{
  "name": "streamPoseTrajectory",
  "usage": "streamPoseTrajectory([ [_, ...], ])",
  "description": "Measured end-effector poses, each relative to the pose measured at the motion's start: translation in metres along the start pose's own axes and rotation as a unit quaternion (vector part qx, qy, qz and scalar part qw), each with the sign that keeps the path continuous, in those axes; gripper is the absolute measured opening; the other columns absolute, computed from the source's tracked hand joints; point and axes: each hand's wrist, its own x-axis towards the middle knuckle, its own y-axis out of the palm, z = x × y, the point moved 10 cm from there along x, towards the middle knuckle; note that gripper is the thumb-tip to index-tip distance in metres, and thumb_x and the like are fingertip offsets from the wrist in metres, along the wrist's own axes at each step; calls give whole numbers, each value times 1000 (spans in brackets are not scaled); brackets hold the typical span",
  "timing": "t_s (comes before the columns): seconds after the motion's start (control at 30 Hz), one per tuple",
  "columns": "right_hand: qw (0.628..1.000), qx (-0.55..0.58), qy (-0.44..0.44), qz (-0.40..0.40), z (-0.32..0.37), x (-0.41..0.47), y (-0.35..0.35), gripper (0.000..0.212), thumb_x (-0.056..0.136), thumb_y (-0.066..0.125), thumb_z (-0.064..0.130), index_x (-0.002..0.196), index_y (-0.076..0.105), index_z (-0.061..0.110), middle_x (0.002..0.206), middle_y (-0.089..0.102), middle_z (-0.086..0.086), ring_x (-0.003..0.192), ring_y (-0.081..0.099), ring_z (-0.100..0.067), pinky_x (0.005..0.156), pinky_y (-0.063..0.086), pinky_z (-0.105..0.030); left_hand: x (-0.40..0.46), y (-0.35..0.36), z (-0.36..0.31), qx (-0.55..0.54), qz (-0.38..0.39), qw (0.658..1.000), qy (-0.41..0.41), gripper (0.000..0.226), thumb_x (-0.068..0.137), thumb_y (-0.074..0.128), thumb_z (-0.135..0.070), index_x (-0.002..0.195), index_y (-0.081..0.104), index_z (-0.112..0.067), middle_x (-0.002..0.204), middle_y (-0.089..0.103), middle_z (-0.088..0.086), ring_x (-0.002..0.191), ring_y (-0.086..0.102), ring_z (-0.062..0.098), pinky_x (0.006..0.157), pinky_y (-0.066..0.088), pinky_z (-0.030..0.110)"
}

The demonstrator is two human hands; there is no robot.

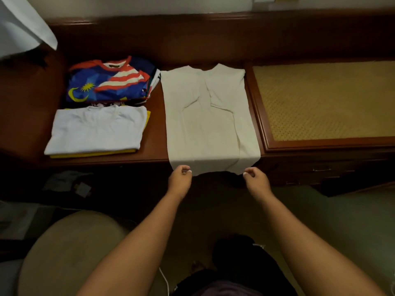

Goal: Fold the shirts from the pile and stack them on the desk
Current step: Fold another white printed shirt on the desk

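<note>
While both hands' fingers point(185, 169) pinch its hem, the cream shirt point(208, 118) lies sleeve-folded.

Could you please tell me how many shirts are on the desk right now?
4 show clearly: the cream shirt both hands hold, a white shirt over a yellow shirt, and a flag-print shirt behind. More lie hidden beneath it.
</note>
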Motion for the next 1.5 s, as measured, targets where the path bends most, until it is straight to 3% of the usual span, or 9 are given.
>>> streamPoseTrajectory([
  [0.27,997,-65,-43,-2,57,65,-2,33,98,46,14,130,52,9,122,56,-9,101,50,-18,80,39,-28,49,23,-41,88,38,995,29,26,98,44,-18,122,53,-17,96,56,-1,75,54,17,64,44,26],
  [0.53,985,-160,-45,44,74,161,-3,36,98,42,8,133,50,7,133,51,-13,122,49,-27,96,38,-28,138,82,-105,129,70,989,17,33,96,43,-17,126,56,-15,111,61,7,87,56,21,76,43,26],
  [0.7,971,-213,-76,75,80,200,1,28,94,39,0,114,59,4,117,57,-14,105,54,-29,87,43,-30,172,136,-141,183,126,975,29,30,97,45,-19,118,64,-8,118,65,9,107,58,25,85,41,23],
  [0.9,980,-174,-47,80,82,229,-6,23,91,43,-2,99,64,7,102,62,-6,93,55,-20,81,47,-30,179,191,-150,203,180,962,-31,35,93,56,-27,73,65,0,72,63,17,77,61,33,77,50,37],
  [1.03,993,-67,54,85,69,243,-14,29,83,41,-5,82,62,16,86,66,-11,81,63,-30,71,54,-40,186,208,-149,220,212,950,-62,33,89,62,-26,92,66,6,94,67,22,94,63,36,76,46,34],
  [1.2,991,-99,33,83,79,245,-18,24,92,43,0,90,65,10,97,63,-4,92,56,-20,79,47,-30,193,197,-130,180,182,963,-86,18,90,58,-22,88,61,-5,96,69,17,91,66,33,83,53,38],
  [1.33,979,-185,-59,68,97,244,-20,21,92,46,2,100,64,8,107,62,-9,98,56,-24,85,49,-36,195,185,-129,140,151,974,-91,16,89,59,-27,79,55,-14,87,68,4,86,65,24,76,50,30],
  [1.4,964,-234,-115,50,110,245,-19,26,91,47,1,112,62,6,118,56,-11,107,53,-26,90,48,-37,200,174,-148,149,106,983,-35,12,91,56,-23,90,58,-11,91,63,2,90,60,22,75,45,28],
  [1.5,930,-296,-213,46,135,256,-1,39,89,48,-2,127,56,1,133,50,-18,122,48,-32,105,39,-37,215,159,-184,261,26,958,117,29,92,54,-20,120,55,-10,122,54,8,116,48,25,95,40,33],
])
